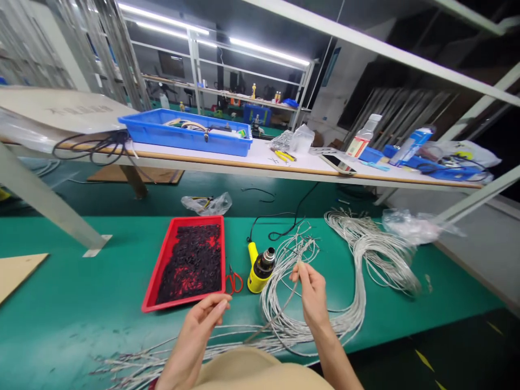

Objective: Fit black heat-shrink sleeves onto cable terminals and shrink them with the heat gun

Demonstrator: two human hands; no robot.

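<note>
My right hand pinches a thin grey-white cable between thumb and fingertips, above a coiled bundle of pale cables. The cable's length slants down toward my body. My left hand is closed in a pinch just off the near right corner of a red tray; anything between its fingertips is too small to make out. Many small black pieces lie in that tray. Between my hands a yellow heat gun stands with its nozzle up, beside red-handled scissors.
Loose cable ends spread along the bench's near left edge. A second cable bundle lies at the right. Behind, a raised shelf holds a blue tray, yellow-handled pliers, a phone and a bottle.
</note>
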